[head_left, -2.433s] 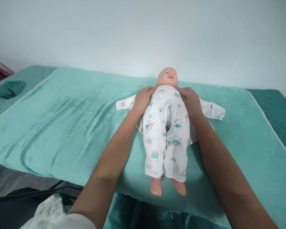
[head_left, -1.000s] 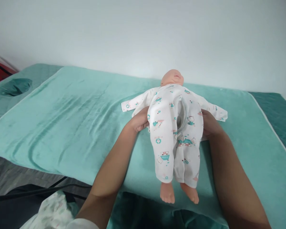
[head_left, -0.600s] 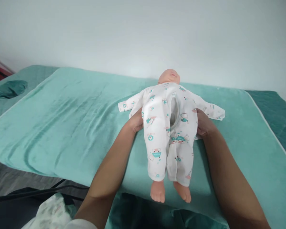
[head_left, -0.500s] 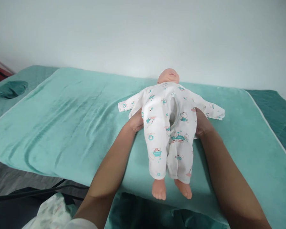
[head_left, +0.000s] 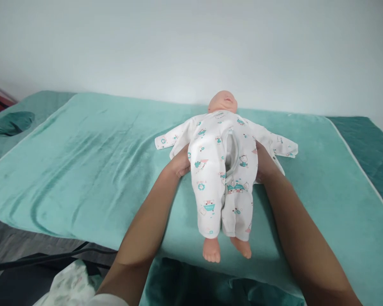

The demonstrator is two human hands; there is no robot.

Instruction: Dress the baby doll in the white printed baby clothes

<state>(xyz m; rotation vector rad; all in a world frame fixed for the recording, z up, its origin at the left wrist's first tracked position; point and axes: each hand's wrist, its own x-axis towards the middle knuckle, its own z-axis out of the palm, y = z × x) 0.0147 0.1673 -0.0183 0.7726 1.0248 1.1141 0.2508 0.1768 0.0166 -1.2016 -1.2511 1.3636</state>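
Note:
A baby doll [head_left: 224, 102] lies on its back, head toward the wall and bare feet toward me. It wears a white printed long-sleeved top [head_left: 284, 145] with both sleeves spread out. White baby trousers [head_left: 207, 187] in the same print cover its legs, with an oval opening at the crotch. My left hand [head_left: 181, 163] is closed at the trousers' left side, by the hip, its fingertips hidden by cloth. At the opposite hip my right hand [head_left: 264, 163] is closed on the trousers' edge, its fingers mostly covered.
A light green cover [head_left: 98, 170] lies over the padded bed, which has a face hole [head_left: 12, 123] at the far left. A pale wall [head_left: 178, 51] runs behind it. Printed cloth [head_left: 70, 282] and dark cables [head_left: 44, 258] are at the lower left.
The doll and both hands appear slightly further left in view. The doll's feet sit a little higher in view, and more of the top's hem shows beside my right hand.

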